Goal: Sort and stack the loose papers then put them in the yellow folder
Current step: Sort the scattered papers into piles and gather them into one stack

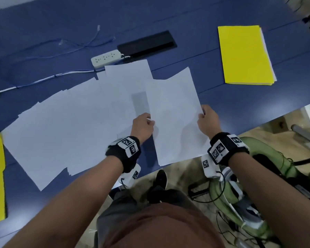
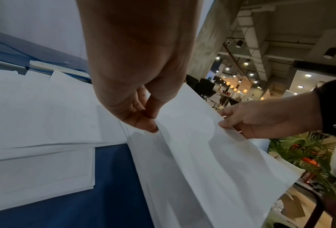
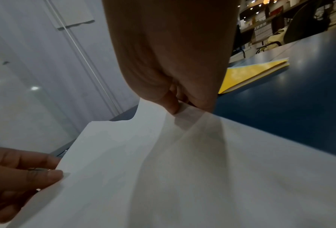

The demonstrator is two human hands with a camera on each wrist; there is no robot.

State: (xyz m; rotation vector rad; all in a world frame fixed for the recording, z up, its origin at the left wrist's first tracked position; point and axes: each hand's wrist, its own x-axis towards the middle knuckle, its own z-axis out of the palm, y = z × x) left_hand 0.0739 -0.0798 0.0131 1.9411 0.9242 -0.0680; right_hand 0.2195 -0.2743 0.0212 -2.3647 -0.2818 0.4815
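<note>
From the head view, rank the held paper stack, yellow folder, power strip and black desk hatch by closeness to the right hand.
1. Held paper stack, pinched by the right hand.
2. Yellow folder, beyond it to the right.
3. Black desk hatch, far, left.
4. Power strip, farther left.

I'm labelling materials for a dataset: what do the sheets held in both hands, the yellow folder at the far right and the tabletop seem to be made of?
White sheets held in both hands: thin matte paper; they sag and ripple between the hands. Closed yellow folder: probably matte card, flat, with white page edges showing. Dark blue tabletop: smooth, slightly glossy, perhaps laminate; it reflects ceiling lights in the right wrist view.
</note>
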